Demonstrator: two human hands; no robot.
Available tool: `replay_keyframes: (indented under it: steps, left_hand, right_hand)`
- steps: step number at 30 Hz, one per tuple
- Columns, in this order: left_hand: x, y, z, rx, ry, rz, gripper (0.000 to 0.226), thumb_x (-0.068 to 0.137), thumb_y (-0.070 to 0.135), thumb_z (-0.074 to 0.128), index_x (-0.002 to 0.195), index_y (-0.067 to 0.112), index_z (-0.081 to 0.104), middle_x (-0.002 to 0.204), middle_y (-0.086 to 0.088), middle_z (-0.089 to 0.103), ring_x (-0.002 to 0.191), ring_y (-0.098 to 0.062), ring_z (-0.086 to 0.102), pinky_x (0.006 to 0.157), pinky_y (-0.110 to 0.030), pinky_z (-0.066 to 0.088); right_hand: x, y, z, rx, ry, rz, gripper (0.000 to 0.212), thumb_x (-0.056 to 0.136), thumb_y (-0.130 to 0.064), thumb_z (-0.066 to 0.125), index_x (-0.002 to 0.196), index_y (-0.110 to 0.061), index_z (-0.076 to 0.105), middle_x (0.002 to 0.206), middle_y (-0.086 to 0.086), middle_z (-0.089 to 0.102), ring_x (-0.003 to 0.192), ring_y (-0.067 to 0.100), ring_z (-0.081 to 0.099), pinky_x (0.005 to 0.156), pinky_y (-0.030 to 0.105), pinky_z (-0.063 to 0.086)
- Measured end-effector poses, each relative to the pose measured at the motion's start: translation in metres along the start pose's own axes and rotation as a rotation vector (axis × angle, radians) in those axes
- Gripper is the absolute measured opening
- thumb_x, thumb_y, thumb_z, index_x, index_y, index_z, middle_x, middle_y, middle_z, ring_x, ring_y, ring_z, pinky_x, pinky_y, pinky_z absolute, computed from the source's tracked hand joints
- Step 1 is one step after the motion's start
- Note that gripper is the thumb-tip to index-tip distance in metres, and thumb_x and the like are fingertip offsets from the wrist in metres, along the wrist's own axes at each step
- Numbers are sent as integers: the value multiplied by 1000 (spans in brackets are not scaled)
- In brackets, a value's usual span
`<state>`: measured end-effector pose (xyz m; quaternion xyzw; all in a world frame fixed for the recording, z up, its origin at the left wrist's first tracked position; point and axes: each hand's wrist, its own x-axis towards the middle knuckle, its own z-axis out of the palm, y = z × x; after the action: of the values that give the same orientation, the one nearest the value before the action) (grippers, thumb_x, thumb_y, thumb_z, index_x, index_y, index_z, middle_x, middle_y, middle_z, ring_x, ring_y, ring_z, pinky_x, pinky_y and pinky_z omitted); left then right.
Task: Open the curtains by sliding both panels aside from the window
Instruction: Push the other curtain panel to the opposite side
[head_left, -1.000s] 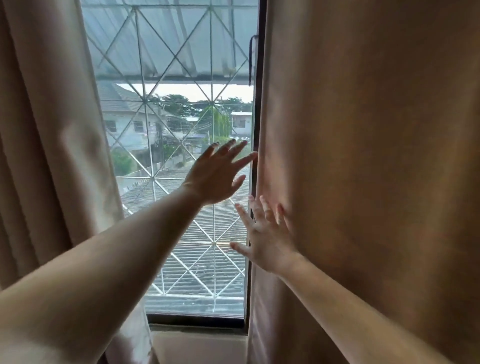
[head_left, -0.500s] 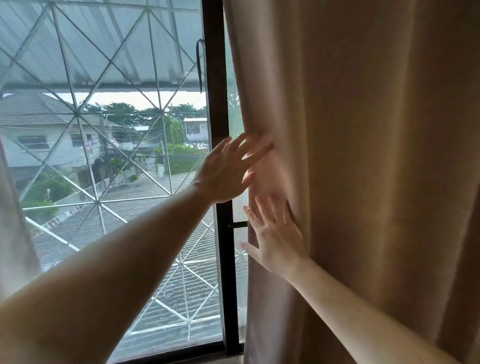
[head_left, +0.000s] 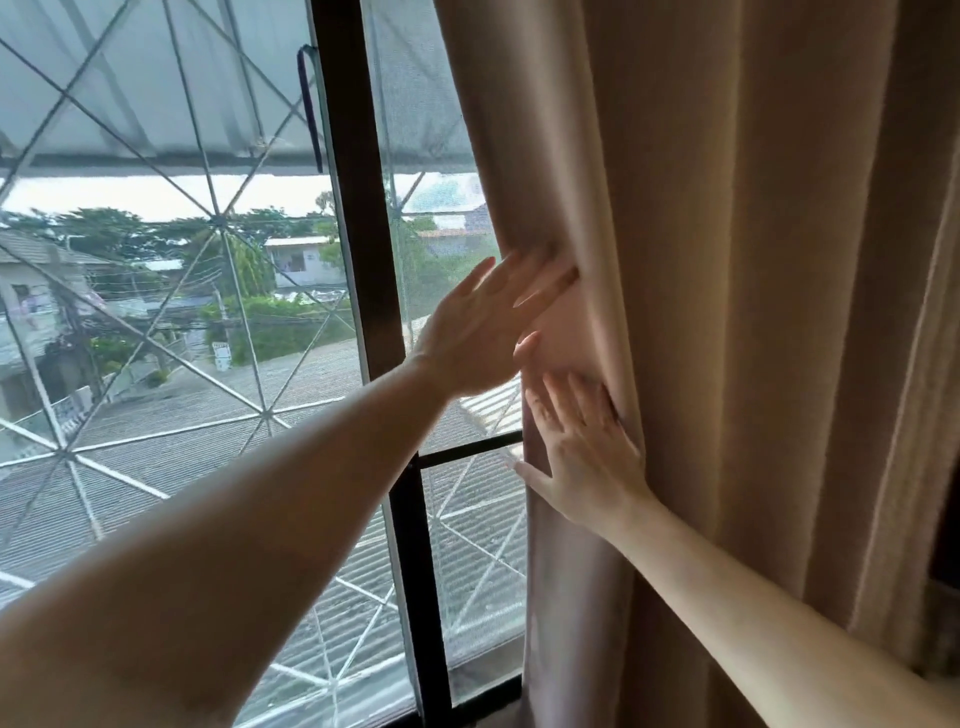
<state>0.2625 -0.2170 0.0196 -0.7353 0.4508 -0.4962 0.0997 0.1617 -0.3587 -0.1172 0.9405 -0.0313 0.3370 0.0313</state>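
Note:
The beige right curtain panel hangs in folds over the right half of the view, its inner edge just right of the dark window post. My left hand reaches across with flat, spread fingers pressed against that inner edge. My right hand lies flat on the same edge just below, fingers spread and tips tucked into a fold. Neither hand grips the fabric. The left curtain panel is out of view.
The window glass shows a white diagonal security grille outside, with roofs, houses and trees beyond. A dark handle hangs beside the post. A dark horizontal bar crosses the right pane.
The view has swung right and the left panel has left the frame. Both hands have pushed the right panel's edge to the right, uncovering the post and part of the right pane.

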Motion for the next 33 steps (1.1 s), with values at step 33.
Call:
replay_keyframes:
  steps: [33]
  left_hand:
    - [202, 153, 86, -63, 41, -34, 71, 107, 54, 33, 169, 22, 18, 176, -9, 24, 161, -29, 27, 129, -49, 27]
  right_hand:
    - [4, 264, 7, -64, -36, 10, 90, 92, -67, 55, 161, -14, 32, 173, 9, 20, 160, 31, 11, 124, 52, 30]
